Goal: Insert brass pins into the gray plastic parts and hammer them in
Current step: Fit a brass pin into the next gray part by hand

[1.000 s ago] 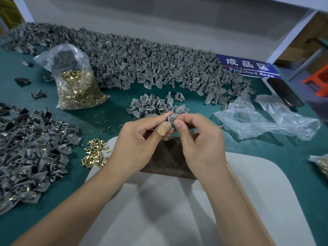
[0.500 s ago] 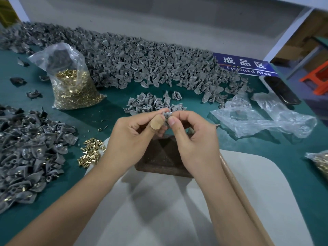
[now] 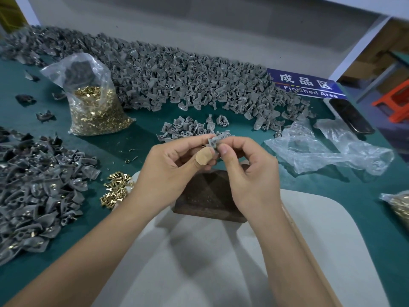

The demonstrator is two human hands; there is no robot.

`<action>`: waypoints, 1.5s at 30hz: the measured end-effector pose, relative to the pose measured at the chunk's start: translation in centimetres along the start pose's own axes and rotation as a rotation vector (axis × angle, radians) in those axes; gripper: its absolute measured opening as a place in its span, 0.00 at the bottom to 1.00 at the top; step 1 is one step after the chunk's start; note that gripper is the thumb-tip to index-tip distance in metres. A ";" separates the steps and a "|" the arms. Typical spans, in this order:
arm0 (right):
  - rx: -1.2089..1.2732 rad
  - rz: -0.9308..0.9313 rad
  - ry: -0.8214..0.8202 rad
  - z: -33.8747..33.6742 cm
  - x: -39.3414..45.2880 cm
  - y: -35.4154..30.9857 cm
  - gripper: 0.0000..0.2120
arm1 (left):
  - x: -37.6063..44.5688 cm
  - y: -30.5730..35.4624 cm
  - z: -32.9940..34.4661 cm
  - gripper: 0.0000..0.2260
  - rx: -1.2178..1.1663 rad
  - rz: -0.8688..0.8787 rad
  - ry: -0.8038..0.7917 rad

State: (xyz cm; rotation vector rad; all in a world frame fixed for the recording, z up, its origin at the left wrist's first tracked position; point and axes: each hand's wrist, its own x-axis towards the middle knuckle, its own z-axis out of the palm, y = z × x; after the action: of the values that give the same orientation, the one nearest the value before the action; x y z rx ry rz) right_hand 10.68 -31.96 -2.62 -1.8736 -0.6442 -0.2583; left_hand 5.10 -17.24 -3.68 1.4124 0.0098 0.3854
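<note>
While the left hand (image 3: 174,167) and right hand (image 3: 250,171) stay pinched on one gray part (image 3: 214,141) above the dark block (image 3: 208,196), little has shifted; pin insertion looks unfinished.

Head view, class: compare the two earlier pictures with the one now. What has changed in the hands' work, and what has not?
Little changed. Both hands, left hand and right hand, still pinch the gray plastic part above the dark block, only shifting fingers slightly. Nothing was let go. The bag of brass pins and loose pins stayed put.
</note>
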 end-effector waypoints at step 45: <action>0.033 0.054 -0.083 -0.1 -0.3 0.1 0.05 | -0.4 0.0 -0.1 0.16 0.079 0.046 0.031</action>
State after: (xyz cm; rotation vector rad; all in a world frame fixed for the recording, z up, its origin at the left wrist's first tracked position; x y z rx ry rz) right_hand 10.44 -32.17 -2.80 -1.8749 -0.6494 -0.1350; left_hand 4.72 -17.22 -3.78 1.4870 0.0181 0.4488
